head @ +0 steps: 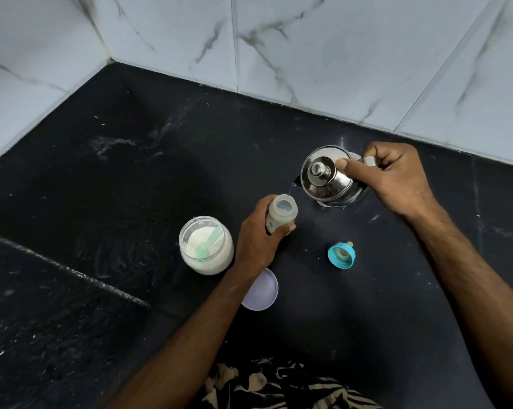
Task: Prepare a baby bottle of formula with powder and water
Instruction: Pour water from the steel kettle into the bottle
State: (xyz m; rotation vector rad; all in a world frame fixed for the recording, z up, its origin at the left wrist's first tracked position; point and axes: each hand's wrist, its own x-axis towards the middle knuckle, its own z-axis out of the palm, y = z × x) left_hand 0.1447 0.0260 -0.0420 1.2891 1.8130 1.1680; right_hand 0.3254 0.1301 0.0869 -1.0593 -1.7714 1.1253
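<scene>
My left hand grips an open baby bottle, held upright on the black counter. My right hand holds the handle of a steel jug, thumb pressing on its lid. The jug tilts left, and a thin stream of water runs from its spout into the bottle's mouth. An open clear jar of white formula powder with a green scoop in it stands left of the bottle. The bottle's teal collar with nipple lies on the counter to the right.
A pale round jar lid lies on the counter under my left wrist. White marble-tiled walls enclose the black counter at the back and left. A seam crosses the counter at the left.
</scene>
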